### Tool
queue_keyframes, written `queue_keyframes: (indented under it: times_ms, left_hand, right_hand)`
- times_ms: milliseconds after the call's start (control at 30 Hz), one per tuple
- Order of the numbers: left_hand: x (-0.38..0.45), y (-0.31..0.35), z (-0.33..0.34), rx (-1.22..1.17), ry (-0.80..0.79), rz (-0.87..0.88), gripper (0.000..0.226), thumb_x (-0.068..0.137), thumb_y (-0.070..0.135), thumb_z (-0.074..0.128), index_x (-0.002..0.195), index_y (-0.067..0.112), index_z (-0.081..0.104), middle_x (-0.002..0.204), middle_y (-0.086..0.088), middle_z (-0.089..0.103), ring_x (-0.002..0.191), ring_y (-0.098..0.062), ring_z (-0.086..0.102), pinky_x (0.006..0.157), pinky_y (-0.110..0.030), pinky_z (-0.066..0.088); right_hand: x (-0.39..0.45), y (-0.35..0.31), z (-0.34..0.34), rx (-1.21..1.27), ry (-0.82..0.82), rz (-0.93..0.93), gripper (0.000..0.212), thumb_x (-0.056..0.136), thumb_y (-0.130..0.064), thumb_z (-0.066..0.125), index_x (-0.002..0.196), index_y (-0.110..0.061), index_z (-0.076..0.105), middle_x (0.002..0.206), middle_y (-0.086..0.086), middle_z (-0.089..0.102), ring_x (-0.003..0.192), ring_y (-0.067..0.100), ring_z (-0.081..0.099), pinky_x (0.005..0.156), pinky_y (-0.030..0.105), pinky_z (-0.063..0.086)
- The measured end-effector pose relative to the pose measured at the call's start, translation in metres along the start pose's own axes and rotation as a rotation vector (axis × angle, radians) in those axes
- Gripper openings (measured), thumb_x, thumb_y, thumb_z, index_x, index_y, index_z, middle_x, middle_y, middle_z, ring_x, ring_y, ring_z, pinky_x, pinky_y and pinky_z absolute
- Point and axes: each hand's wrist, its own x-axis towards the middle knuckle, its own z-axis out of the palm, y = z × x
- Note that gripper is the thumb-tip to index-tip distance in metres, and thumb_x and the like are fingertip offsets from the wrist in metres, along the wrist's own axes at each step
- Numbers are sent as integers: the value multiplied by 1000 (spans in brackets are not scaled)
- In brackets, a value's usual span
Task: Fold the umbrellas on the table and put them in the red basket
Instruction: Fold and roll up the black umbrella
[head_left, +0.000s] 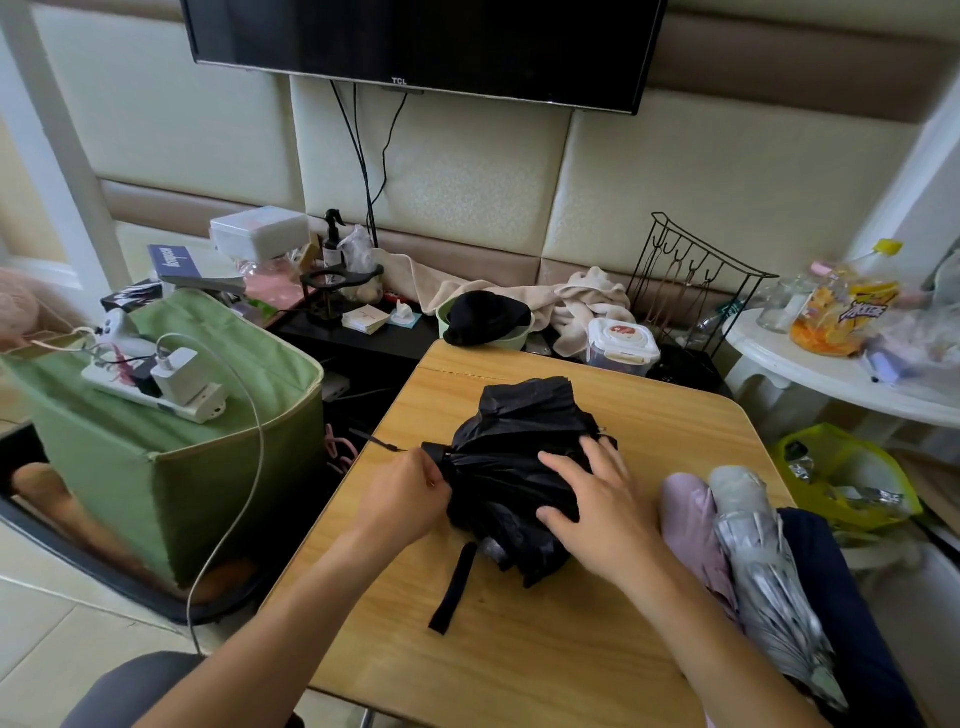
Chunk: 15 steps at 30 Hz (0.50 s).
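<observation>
Nearest, on bench: strap, loose. Mid-bench: black umbrella, collapsed, canopy unrolled; left hand pinches its tip end, right hand presses flat, fingers spread. Step: gathering folds. Next: roll, fasten. Red basket unseen.

umbrella on table, others right

— Any lettering you can make out?
— "TCL" in pale letters on the lower bezel of the television.
— And the blue box at left, or the orange snack jar?
— Both carry print, too blurred to read.
</observation>
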Motion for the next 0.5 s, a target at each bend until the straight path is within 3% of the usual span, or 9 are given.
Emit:
queue_keyframes:
  times_ms: [100,167,233,267,333,500]
  left_hand:
    - [-3,2,0,-39,-83,-2,40,101,45,60,81,10,60,74,-19,73,67,-35,71,60,-41,59]
    - [-6,5,-1,-47,-138,8,41,98,48,64,79,13,55,71,-12,73,58,-28,72,60,-41,62]
    - [-7,7,-1,-106,-180,-26,32,93,37,75,91,16,51,84,-8,73,55,-21,72,52,-35,60]
    - [-7,7,-2,-144,-202,-58,36,90,29,80,102,15,49,91,-7,72,55,-20,72,47,-30,56]
    - [-6,5,-2,-190,-252,-108,53,85,19,84,117,12,42,96,-8,70,55,-18,70,45,-25,50]
    - [-8,6,-3,-182,-276,-50,50,87,15,80,121,13,43,83,-5,67,66,-16,65,59,-27,52]
  right_hand:
    - [-1,3,5,-195,38,49,72,98,-49,63,159,-42,26,163,-4,29,152,22,24,119,44,22]
    - [1,2,9,-232,122,38,55,96,-47,67,147,-42,47,140,-7,55,132,21,49,107,42,33]
    - [6,6,11,-166,289,3,29,92,-40,76,120,-38,70,104,-9,70,101,21,65,86,39,40]
    - [8,8,9,-107,359,-2,20,91,-37,78,111,-34,75,92,-8,71,91,22,67,78,37,38]
    - [13,10,3,65,377,13,14,96,-31,73,108,-26,78,88,-3,70,86,24,66,69,34,38]
    - [16,11,-7,398,444,18,12,99,-14,68,107,-14,78,96,5,76,88,26,67,75,34,47]
